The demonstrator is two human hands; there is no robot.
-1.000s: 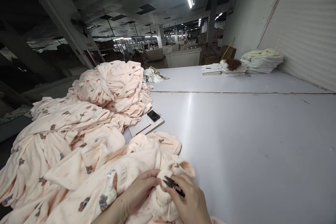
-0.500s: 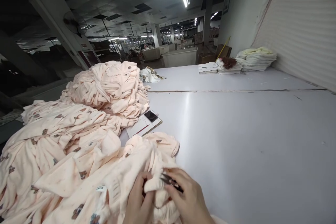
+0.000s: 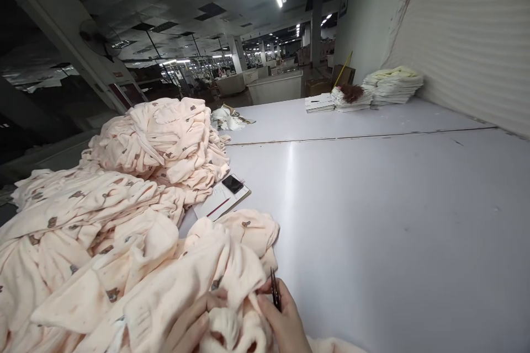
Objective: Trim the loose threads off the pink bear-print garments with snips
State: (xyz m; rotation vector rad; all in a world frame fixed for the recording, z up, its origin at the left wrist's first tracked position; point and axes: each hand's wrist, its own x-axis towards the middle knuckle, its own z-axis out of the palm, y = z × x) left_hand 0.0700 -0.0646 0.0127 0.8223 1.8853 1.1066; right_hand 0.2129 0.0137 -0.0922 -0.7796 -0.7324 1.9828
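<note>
A pale peach plush garment (image 3: 232, 265) with small brown bear prints lies bunched at the table's near edge. My left hand (image 3: 192, 317) has its fingers curled over the cloth, left of a gathered, ribbed-looking opening. Dark thread snips (image 3: 275, 289) stand upright in my right hand (image 3: 285, 317), their points up. The thumb and fingers of that hand also press against the garment's right side. Folds hide some of the fingertips on both hands.
More peach garments (image 3: 153, 138) are heaped at the left. Beside them lie a notebook (image 3: 207, 207), a red pen (image 3: 218, 208) and a phone (image 3: 232, 183). At the back of the white table (image 3: 372, 204) sit white scraps (image 3: 227, 118) and folded cloth stacks (image 3: 393, 88).
My right hand has turned the snips from lying across the cloth to pointing up. My left hand has shifted left and lower, and the bunched garment has been rearranged. The view has tilted slightly.
</note>
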